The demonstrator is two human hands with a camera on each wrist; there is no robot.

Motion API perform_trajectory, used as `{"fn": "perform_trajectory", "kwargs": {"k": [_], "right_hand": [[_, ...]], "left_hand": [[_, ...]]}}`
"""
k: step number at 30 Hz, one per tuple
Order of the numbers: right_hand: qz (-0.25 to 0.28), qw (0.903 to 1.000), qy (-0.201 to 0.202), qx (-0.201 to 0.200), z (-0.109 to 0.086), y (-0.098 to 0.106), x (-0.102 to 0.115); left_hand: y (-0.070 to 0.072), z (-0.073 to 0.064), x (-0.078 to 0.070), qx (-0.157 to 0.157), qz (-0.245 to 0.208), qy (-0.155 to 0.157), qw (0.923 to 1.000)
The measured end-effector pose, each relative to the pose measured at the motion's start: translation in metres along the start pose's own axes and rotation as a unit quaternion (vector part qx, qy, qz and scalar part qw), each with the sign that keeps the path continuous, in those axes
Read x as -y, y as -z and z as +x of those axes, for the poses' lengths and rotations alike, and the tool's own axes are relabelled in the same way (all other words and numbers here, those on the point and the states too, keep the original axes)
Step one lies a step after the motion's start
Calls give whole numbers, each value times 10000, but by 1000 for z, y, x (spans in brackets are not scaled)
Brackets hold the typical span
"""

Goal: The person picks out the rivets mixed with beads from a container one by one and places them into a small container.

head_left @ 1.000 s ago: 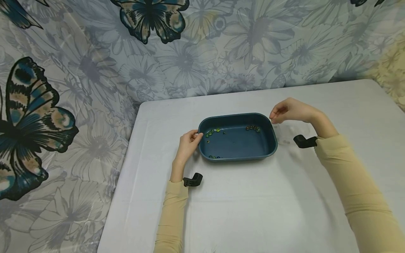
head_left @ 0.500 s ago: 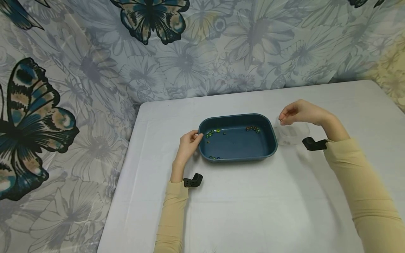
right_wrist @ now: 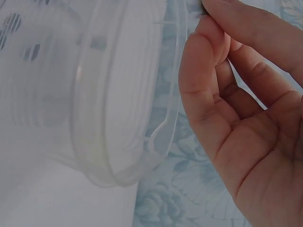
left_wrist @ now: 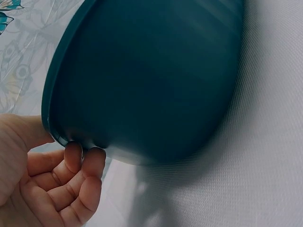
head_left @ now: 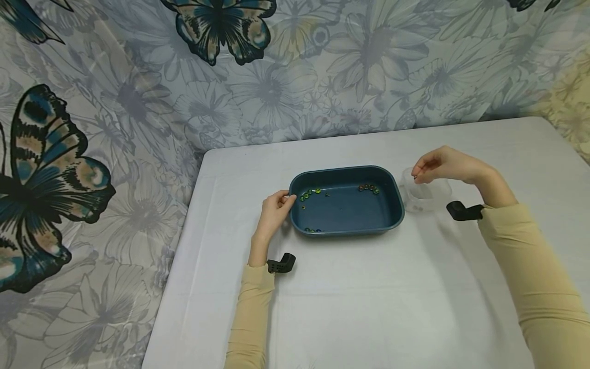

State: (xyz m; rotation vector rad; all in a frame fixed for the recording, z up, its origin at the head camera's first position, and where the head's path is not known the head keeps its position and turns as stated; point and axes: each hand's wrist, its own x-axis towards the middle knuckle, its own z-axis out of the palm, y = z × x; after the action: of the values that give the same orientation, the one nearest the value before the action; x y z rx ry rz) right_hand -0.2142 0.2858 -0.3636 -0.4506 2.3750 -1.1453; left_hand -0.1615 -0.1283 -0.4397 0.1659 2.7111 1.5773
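Note:
A dark blue rectangular basin [head_left: 345,233] sits on the table with several small glass marbles inside. Green marbles [head_left: 310,192] lie at its left end, and brownish ones [head_left: 367,187] near the far right. My left hand [head_left: 273,209] grips the basin's left rim; the left wrist view shows the thumb and fingertips [left_wrist: 94,161] at that rim. My right hand [head_left: 447,165] is over a clear plastic tub [head_left: 417,205] beside the basin. Its thumb and fingertips pinch a small marble [head_left: 415,177], mostly hidden by the fingers, at the tub's opening.
A white cloth covers the table [head_left: 350,302]. Behind it and to the left hangs a floral and butterfly curtain [head_left: 272,92]. Black wrist cameras [head_left: 463,211] stick out from both wrists.
My right hand has moved right, from the basin's right rim to over the clear tub, uncovering more of the tub. The left hand and the basin stay in place.

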Motion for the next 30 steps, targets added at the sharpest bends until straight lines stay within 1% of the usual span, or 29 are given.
{"fn": "perform_trajectory", "kwargs": {"k": [7, 14, 23, 30], "right_hand": [[-35, 9998, -90, -160, -3, 1, 0], [-146, 9996, -130, -211, -1, 0, 5], [-206, 9997, 99, -122, 12, -4, 21], [-67, 9994, 340, 9, 27, -12, 33]], "left_hand": [[0, 1, 0, -14, -15, -13, 10000], [0, 1, 0, -15, -9, 22, 10000], [0, 1, 1, 10, -2, -12, 10000], [0, 1, 0, 28, -41, -15, 10000]]}}
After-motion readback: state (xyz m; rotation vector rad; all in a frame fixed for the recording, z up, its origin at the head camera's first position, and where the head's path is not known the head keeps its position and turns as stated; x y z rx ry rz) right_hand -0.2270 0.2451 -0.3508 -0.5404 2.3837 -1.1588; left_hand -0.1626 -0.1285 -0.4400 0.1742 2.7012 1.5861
